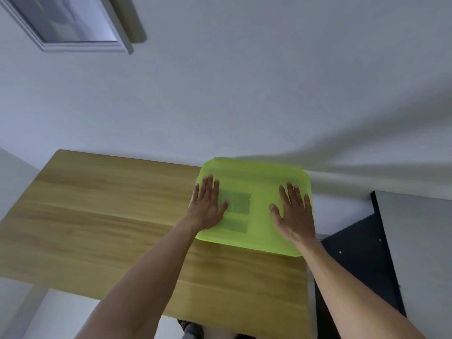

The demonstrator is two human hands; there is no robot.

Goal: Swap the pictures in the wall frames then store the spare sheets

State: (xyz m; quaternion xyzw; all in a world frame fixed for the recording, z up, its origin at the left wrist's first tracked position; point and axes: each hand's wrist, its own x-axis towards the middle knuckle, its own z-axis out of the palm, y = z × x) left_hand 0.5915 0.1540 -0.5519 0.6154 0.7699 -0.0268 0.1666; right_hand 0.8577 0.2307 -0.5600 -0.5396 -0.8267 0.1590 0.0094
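Observation:
A translucent lime-green plastic box lid [256, 182] lies at the far right end of the wooden table [110, 216], against the wall. Darker rectangular shapes show through the green plastic. My left hand [208, 204] lies flat on the lid's left side with straight fingers. My right hand [293, 214] presses flat on its right side, fingers spread. One grey-framed picture [73, 23] hangs on the wall at the upper left; its image is blurred.
The white wall [244, 81] stands right behind the table. A dark panel [362, 255] with small screws and a grey surface [415, 241] sit to the right of the table. Pale floor shows below the table's left edge.

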